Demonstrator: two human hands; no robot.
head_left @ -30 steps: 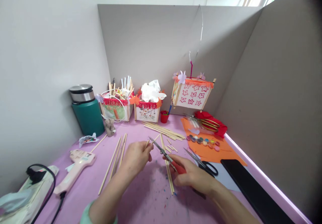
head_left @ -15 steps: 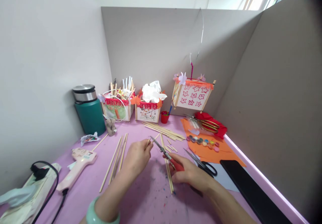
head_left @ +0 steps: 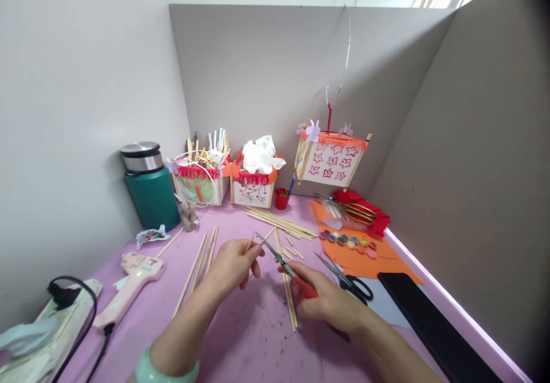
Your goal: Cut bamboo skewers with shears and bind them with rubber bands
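Note:
My left hand (head_left: 234, 265) is closed in a pinch on a thin wooden stick (head_left: 250, 243), only a short part of which shows above the fingers. Its lower fingers have loosened outward. In my right hand (head_left: 320, 297) are red-handled scissors (head_left: 275, 254), their pointed metal end reaching left to my left fingertips. Whether the blades touch the stick I cannot make out. Below the scissors lie long wooden sticks (head_left: 289, 300), partly covered by my right hand. Short cut stick pieces (head_left: 292, 251) are scattered just beyond. More long sticks (head_left: 198, 262) lie left of my left hand.
Black-handled scissors (head_left: 348, 282) lie to the right, near a paint pot strip (head_left: 348, 241) on orange paper. A glue gun (head_left: 133, 282), a power strip (head_left: 64, 331) and a green bottle (head_left: 150, 191) stand left. Decorated boxes (head_left: 252, 194) and a hanging lantern (head_left: 330, 162) are behind.
My left hand has turned a little, and its lower fingers have opened from a tighter curl. The scissors stay almost in place, and the view has shifted slightly.

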